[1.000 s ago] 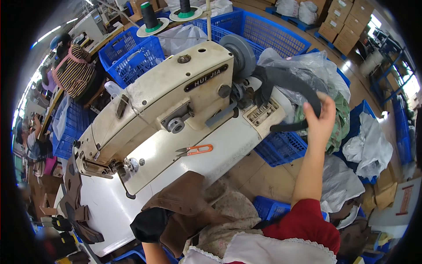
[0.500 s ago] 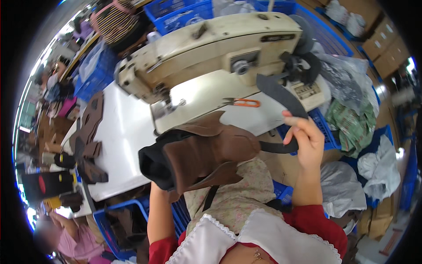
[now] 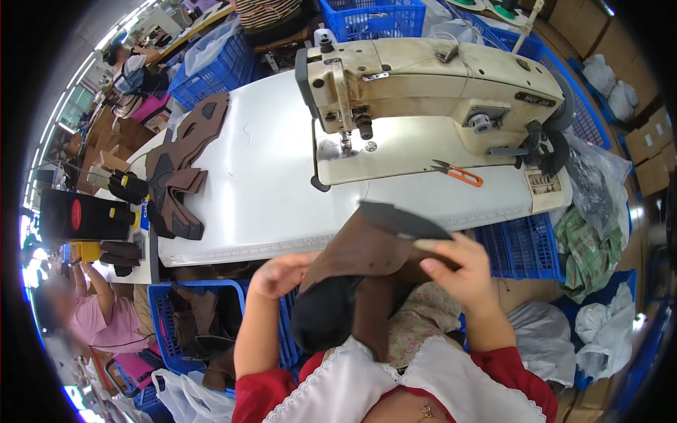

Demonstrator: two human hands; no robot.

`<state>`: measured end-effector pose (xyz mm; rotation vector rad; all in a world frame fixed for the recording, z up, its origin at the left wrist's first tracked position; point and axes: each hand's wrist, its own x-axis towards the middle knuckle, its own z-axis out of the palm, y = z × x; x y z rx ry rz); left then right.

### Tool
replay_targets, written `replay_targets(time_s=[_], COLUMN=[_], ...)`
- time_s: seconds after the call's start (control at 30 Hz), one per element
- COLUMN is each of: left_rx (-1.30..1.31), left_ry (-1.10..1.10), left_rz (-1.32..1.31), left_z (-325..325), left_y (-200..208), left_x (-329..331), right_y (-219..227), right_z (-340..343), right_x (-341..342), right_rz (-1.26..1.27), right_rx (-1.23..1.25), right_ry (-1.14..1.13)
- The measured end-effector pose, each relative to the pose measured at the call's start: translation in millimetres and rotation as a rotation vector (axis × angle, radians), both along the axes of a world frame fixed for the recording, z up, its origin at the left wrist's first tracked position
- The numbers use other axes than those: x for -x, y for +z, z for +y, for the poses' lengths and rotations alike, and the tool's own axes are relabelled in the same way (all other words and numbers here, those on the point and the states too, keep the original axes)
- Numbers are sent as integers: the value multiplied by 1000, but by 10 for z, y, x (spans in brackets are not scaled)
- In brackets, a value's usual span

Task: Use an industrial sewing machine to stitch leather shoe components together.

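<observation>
Between my hands, over my lap, hangs a brown boot upper [image 3: 370, 248] with a black lining [image 3: 322, 310]. My left hand [image 3: 282, 273] grips its left edge, with the fingertips partly hidden behind the brown piece. At its right end my right hand [image 3: 462, 271] pinches the edge between thumb and fingers, beside a dark strip. Beyond the upper stands a cream sewing machine [image 3: 423, 81] on a white table [image 3: 261, 190]. Orange-handled thread snips [image 3: 462, 175] lie on the machine bed's near edge.
Several brown cut pieces [image 3: 185, 151] lie at the table's left side. Blue crates stand around: one [image 3: 197, 289] at lower left with brown pieces, another [image 3: 525, 247] at right under the table. Bagged goods [image 3: 539, 331] sit at right. A person in pink [image 3: 109, 317] works at left.
The boot upper has turned and come closer to my body. My left hand now shows at its left edge. My right hand has moved down and left. The view has shifted.
</observation>
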<state>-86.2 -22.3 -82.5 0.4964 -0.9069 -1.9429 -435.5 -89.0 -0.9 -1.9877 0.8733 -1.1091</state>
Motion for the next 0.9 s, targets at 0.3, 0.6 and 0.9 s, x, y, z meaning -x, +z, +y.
replay_targets(time_s=[0.3,0.6,0.9], left_rx=[118,-185,-193], left_ry=[-461,-274,35], left_rz=[-759,-746,-777], left_z=[-924,-685,-166], left_y=[650,268,438], left_x=[27,187,-335], right_y=[116,-250,-899], right_z=[-156,-635,-1343], right_x=[-541,-384,-731], right_rz=[-76,-360,-172], right_rx=[-64,-763,-831], right_ry=[311,114,-19])
